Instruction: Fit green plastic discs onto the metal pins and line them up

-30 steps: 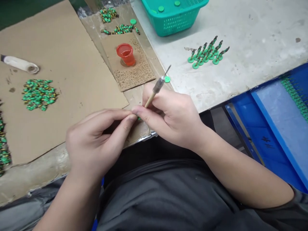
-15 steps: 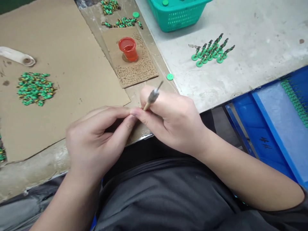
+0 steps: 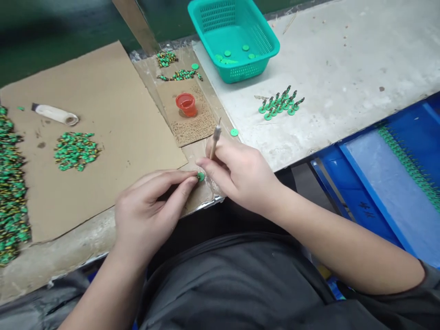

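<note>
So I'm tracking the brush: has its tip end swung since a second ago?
Yes. The brush stands nearly upright in the right hand, tipped toward the red cup.

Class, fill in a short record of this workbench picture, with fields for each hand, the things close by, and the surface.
left hand: pinches a small green piece
right hand: holds a brush, bristles up, fingertips at the green piece
nearby: red cup on cardboard; loose green disc
further off: teal basket; standing green figures
surface: grey table
</note>
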